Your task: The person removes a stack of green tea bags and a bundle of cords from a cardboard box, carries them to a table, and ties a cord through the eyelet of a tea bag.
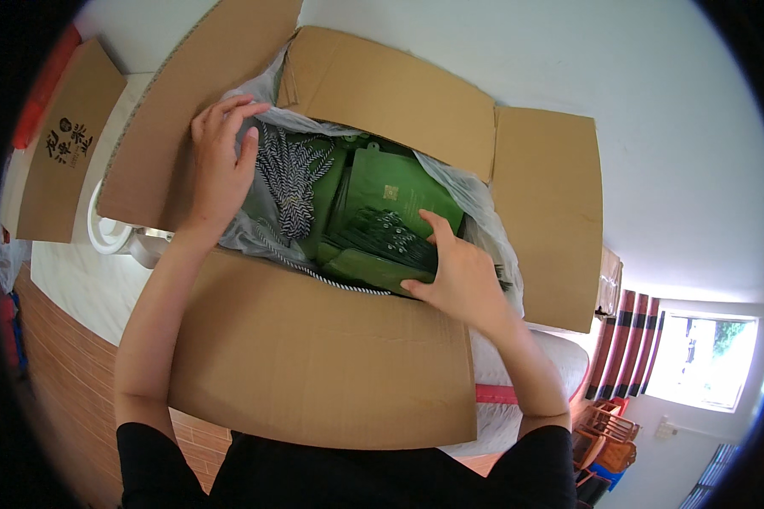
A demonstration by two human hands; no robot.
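Before a white wall (620,59), the open carton (331,356) holds green bags (407,178) nearer the wide-spread right hand (467,280) at its right than the loosely open left hand (219,161) at its left.

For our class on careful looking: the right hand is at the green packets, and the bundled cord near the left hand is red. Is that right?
Only the colour is wrong: the head view shows the bundled cord near the left hand as black and white, not red.
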